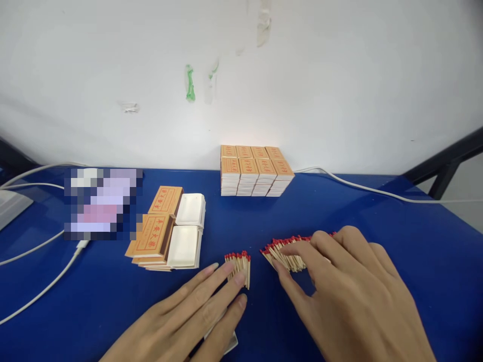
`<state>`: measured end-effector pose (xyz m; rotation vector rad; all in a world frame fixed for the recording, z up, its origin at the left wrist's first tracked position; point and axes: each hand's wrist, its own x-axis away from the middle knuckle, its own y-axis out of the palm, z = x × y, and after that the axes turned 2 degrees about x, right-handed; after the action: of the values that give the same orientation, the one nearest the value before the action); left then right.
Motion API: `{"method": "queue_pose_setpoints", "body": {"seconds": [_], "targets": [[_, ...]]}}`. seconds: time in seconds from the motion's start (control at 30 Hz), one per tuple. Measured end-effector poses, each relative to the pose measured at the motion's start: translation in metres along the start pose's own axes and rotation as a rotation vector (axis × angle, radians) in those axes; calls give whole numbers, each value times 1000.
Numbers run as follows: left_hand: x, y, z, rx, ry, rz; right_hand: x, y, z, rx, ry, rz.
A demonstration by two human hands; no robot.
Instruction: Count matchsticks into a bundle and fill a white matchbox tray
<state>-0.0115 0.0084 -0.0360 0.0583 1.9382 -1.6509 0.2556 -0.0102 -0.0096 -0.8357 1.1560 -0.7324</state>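
My left hand (199, 306) lies with its fingers stretched out, fingertips on a small bunch of red-headed matches (244, 266). Beneath its palm, mostly hidden, a small white matchbox tray (231, 344) sticks out. To the right, my right hand (347, 286) curves over a larger heap of loose matches (292, 261). Its thumb and index finger pinch at the heap's left end, and the other fingers cover the far side. Both groups of matches lie on the blue table (260, 322), heads pointing mostly away from me.
Orange matchbox sleeves (154, 234) stand stacked at left, beside stacked white trays (184, 246). At the wall, a block of matchboxes (249, 171) is piled up. A blurred phone-like object (105, 201) lies far left with a white cable (49, 286). Another cable (362, 188) runs along the back right.
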Motion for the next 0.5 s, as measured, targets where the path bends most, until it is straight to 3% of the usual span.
{"method": "queue_pose_setpoints", "body": {"seconds": [0.3,0.5], "targets": [[-10,-2,-4,61,-27,17,0,-1,-2,0,-10,3],[-1,3,1,69,-33,83,-2,-1,-5,-306,131,10]]}}
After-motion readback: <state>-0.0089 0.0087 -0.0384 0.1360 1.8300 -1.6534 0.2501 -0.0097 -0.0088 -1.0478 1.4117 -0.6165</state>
